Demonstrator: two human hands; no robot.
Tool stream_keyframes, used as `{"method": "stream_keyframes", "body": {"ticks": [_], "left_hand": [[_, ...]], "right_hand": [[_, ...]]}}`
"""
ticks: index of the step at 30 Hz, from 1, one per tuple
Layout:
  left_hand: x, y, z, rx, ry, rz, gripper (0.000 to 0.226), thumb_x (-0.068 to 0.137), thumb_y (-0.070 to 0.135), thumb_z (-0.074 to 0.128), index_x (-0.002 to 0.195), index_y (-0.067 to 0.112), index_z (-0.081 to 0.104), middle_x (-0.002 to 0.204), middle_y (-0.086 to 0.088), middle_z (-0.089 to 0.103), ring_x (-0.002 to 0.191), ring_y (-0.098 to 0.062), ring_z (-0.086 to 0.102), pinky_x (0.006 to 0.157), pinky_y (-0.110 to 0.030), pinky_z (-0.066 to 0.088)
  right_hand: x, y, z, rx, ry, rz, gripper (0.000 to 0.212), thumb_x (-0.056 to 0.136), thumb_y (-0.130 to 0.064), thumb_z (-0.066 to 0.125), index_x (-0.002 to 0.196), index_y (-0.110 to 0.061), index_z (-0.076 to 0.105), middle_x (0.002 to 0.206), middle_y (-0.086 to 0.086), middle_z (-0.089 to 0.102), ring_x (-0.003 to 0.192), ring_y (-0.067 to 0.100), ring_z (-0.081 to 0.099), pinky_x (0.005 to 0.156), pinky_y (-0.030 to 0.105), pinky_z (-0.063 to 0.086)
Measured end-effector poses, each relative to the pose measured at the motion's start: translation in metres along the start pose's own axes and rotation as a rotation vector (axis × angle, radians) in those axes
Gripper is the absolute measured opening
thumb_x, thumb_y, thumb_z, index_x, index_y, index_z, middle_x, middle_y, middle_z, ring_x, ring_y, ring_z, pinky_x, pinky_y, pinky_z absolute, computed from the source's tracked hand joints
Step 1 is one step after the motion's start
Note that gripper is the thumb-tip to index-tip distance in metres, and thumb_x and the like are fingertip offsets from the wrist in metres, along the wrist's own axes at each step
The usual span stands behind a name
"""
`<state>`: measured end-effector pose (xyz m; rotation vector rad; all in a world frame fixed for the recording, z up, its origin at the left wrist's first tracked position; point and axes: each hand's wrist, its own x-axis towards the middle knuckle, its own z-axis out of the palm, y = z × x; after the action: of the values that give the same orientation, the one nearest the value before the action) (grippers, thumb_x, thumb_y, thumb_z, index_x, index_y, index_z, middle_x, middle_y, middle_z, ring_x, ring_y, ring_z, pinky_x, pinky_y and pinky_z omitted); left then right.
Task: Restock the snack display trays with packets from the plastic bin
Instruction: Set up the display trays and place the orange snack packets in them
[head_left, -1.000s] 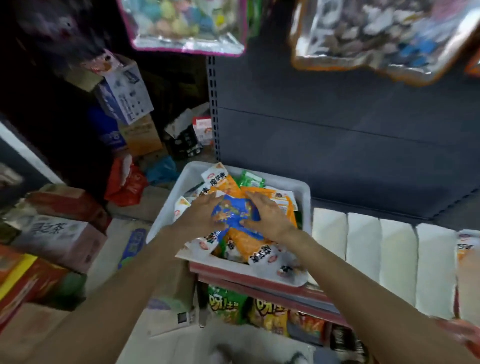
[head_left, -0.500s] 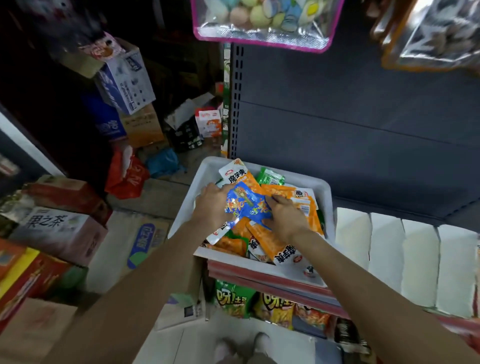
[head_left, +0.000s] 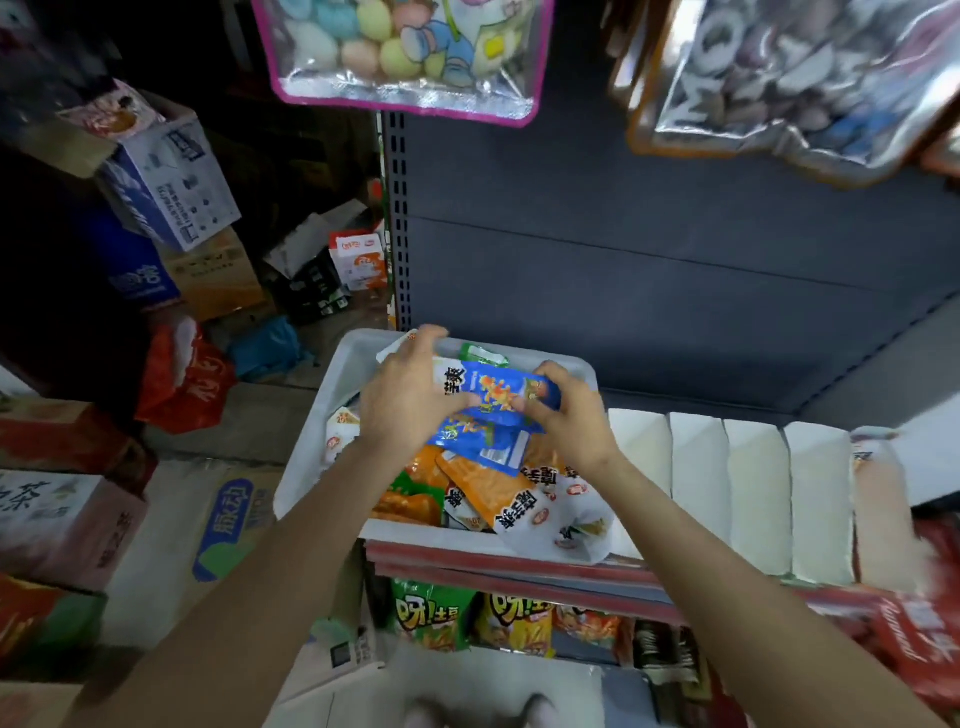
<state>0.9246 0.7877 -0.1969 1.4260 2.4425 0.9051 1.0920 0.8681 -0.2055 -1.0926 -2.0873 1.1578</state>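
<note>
Both hands grip glossy blue foil snack packets (head_left: 491, 405) just above the white rectangular plastic bin (head_left: 332, 431), left hand (head_left: 405, 400) curled round one end, right hand (head_left: 563, 415) pinching the other, likely to gather a bundle. Orange packets (head_left: 467, 478) fill the bin below. White cardboard display trays (head_left: 727, 488) stand right of the bin, unobstructed.

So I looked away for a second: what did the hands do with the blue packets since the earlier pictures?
Both hands lifted the blue packets up off the pile. The left hand and right hand, which lay flatter on the heap before, now grip the stack from either side. The plastic bin, its orange packets and the white display trays to its right stayed put.
</note>
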Motion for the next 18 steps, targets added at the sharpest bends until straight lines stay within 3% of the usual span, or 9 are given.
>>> {"method": "stream_keyframes", "body": {"ticks": [3,6,9,12,16,18], "left_hand": [[0.005,0.017,0.014,-0.361,-0.041,-0.11,0.051,0.073,0.025,0.08,0.114,0.011,0.052,0.1,-0.004,0.067,0.094,-0.024,0.063,0.075,-0.035,0.049],[0.004,0.042,0.031,-0.422,-0.141,0.021,0.022,0.081,0.018,0.072,0.098,0.006,0.065,0.091,-0.01,0.071,0.079,-0.025,0.066,0.067,-0.036,0.049],[0.001,0.081,0.055,-0.455,-0.218,0.143,0.025,0.078,0.03,0.067,0.084,0.006,0.062,0.078,-0.015,0.067,0.071,-0.029,0.062,0.065,-0.04,0.049],[-0.003,0.129,0.08,-0.443,-0.276,0.244,0.014,0.082,0.021,0.07,0.083,0.009,0.063,0.075,-0.009,0.066,0.064,-0.015,0.055,0.063,-0.03,0.044],[-0.005,0.18,0.115,-0.548,-0.195,0.171,0.015,0.081,0.013,0.072,0.09,0.017,0.061,0.079,0.003,0.066,0.059,0.004,0.058,0.059,-0.013,0.047],[-0.007,0.191,0.137,-0.537,-0.189,0.12,0.024,0.081,0.012,0.072,0.102,0.015,0.059,0.091,-0.004,0.067,0.069,-0.003,0.061,0.069,-0.021,0.051]], "right_hand": [[-0.008,0.015,-0.031,0.072,0.089,0.117,0.033,0.081,-0.01,0.073,0.066,-0.015,0.044,0.063,0.0,0.049,0.058,0.008,0.049,0.056,0.03,0.043],[-0.017,0.032,-0.061,0.012,0.086,0.196,0.04,0.073,-0.008,0.077,0.057,-0.014,0.041,0.057,-0.002,0.042,0.054,0.011,0.039,0.055,0.029,0.035],[-0.03,0.046,-0.099,-0.181,0.056,0.162,0.02,0.074,-0.012,0.075,0.07,-0.011,0.056,0.066,0.001,0.054,0.06,0.016,0.044,0.054,0.024,0.034],[-0.039,0.055,-0.134,-0.054,0.071,0.103,0.021,0.08,-0.009,0.07,0.076,-0.026,0.059,0.075,-0.001,0.065,0.065,0.012,0.057,0.06,0.022,0.045],[-0.042,0.084,-0.173,0.097,0.077,0.121,0.006,0.082,-0.004,0.067,0.085,-0.007,0.063,0.071,0.001,0.064,0.061,0.013,0.058,0.063,0.038,0.053],[-0.041,0.101,-0.189,0.107,0.109,0.159,0.009,0.082,-0.003,0.067,0.088,-0.007,0.062,0.075,0.001,0.065,0.063,0.012,0.06,0.066,0.041,0.055]]}}
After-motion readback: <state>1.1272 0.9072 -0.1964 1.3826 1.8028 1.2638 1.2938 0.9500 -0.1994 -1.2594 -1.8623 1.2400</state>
